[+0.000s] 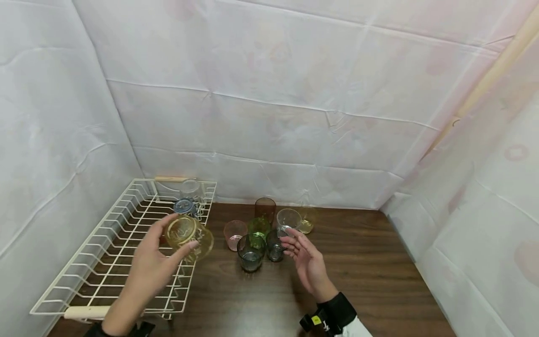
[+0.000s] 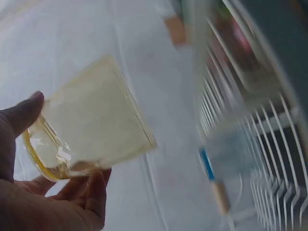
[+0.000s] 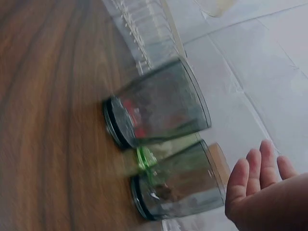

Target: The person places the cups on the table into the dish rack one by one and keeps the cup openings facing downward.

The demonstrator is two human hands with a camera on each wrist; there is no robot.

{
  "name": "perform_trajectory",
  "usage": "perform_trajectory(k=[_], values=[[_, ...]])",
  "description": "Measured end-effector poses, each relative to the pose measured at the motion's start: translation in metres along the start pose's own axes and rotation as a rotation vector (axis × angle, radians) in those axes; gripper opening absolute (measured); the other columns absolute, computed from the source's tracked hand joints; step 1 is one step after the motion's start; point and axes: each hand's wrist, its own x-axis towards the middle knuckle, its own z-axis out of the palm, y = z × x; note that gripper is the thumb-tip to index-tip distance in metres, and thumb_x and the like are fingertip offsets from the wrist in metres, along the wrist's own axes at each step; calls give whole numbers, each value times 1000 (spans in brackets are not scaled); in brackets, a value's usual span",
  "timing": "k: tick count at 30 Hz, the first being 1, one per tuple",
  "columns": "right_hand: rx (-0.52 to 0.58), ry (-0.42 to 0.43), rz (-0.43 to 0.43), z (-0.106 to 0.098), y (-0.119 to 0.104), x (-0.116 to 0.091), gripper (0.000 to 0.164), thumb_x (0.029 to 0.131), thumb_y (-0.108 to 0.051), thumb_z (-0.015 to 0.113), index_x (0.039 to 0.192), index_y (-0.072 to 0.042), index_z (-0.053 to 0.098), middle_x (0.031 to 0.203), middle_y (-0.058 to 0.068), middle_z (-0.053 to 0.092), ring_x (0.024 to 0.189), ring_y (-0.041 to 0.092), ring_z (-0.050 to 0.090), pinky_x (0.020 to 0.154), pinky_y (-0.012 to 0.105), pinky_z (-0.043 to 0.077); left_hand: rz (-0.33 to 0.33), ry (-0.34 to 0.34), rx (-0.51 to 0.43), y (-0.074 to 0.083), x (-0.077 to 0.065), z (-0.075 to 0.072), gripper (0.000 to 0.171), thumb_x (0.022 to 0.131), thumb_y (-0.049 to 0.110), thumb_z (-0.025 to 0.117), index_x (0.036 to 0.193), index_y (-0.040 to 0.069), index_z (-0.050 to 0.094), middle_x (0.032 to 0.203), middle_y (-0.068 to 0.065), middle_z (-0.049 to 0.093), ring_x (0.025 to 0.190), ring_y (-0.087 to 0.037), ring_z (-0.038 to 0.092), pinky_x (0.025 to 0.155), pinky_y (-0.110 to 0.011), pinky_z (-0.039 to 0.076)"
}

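My left hand (image 1: 153, 262) grips a yellow glass tumbler (image 1: 197, 241) near its base, thumb on one side and fingers on the other. The tumbler is tipped, base toward me, above the right side of the white wire dish rack (image 1: 110, 262). In the left wrist view the same yellow tumbler (image 2: 96, 120) hangs clear of the rack. My right hand (image 1: 307, 262) holds nothing; its fingers are loosely bent beside a grey glass (image 1: 275, 250). Another grey glass (image 1: 251, 256) stands left of it, and both show in the right wrist view.
Inside the rack's far right corner are a blue glass (image 1: 185, 207) and a clear glass (image 1: 191, 188). On the wooden table stand pink (image 1: 234, 236), green (image 1: 259, 227), brown (image 1: 265, 208), clear (image 1: 288, 217) and pale yellow (image 1: 307, 222) glasses. White cloth walls (image 1: 269, 126) surround the table.
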Motion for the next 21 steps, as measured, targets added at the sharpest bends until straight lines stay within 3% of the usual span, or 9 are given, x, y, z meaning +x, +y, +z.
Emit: perform_trajectory(k=[3,6,8,11,14,18,21], values=[[-37,68,-4,-1,-2,4,59,115,-38,41,160,0,35,131,3,66,126,25,58,108,37,48,2,-2,78,-17,11,-9,81,83,20,93,151,0,53,135,-30,65,102,-41,68,78,-39,55],[-69,105,0,0,-4,8,58,114,-36,43,158,2,37,129,6,67,123,26,59,106,37,48,-43,-117,154,-30,19,-14,83,89,24,88,152,-10,45,137,-39,60,116,-55,64,91,-63,53],[-88,119,1,1,-5,10,57,114,-36,44,155,3,41,127,7,68,121,24,60,105,37,48,-73,-217,213,-36,22,-17,83,93,30,84,150,-14,42,135,-42,59,116,-59,62,93,-71,52],[-106,130,-2,3,-6,12,56,113,-34,43,154,4,42,124,6,68,120,24,61,106,39,47,-73,-314,281,-40,25,-19,78,95,35,81,142,-15,46,123,-38,64,108,-56,66,90,-69,55],[-105,140,-5,3,-6,11,56,113,-34,43,153,5,42,123,6,69,120,24,60,107,40,47,-45,-340,321,-41,28,-23,75,93,36,83,135,-16,48,114,-35,66,99,-51,69,82,-66,57],[-102,142,-4,3,-4,10,56,114,-33,42,154,6,40,120,3,69,120,24,60,106,38,48,-33,-376,353,-41,34,-30,75,93,35,82,134,-18,47,117,-39,65,100,-54,68,83,-67,57],[-100,142,-4,4,-4,9,56,113,-33,43,154,5,40,120,3,69,121,25,60,104,35,49,-41,-414,372,-42,41,-32,69,94,34,82,127,-17,49,106,-33,65,89,-45,67,76,-61,57]])
